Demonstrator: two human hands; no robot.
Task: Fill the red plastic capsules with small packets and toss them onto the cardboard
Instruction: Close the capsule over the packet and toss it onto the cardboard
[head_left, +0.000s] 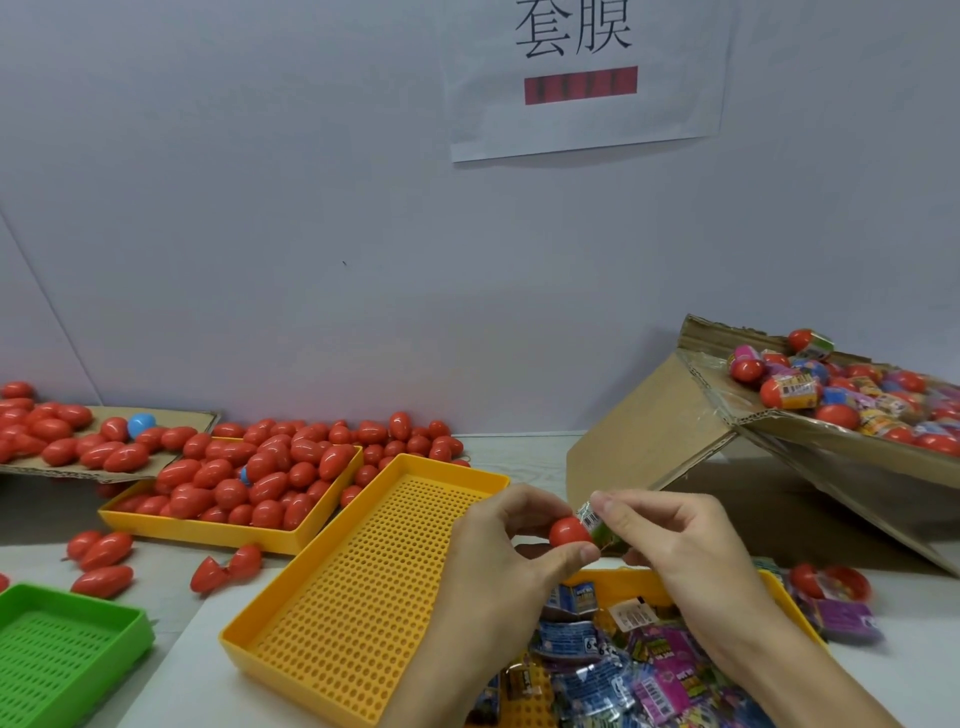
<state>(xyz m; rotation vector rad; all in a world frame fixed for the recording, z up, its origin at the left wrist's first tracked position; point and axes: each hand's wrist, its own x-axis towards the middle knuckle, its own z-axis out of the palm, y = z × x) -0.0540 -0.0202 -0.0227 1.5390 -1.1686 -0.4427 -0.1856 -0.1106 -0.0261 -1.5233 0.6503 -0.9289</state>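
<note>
Packet (592, 519) stood pinched in right hand (670, 540), its end at the capsule (569, 531) gripped by left hand (498, 545); cardboard (779, 421) lay far right, nearer the right hand.

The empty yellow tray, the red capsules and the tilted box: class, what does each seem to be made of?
Empty yellow tray: probably moulded plastic, matt, with a perforated grid base.
Red capsules: glossy hard plastic, showing bright highlights.
Tilted box: brown corrugated cardboard; fluting shows along its cut edges.
</note>
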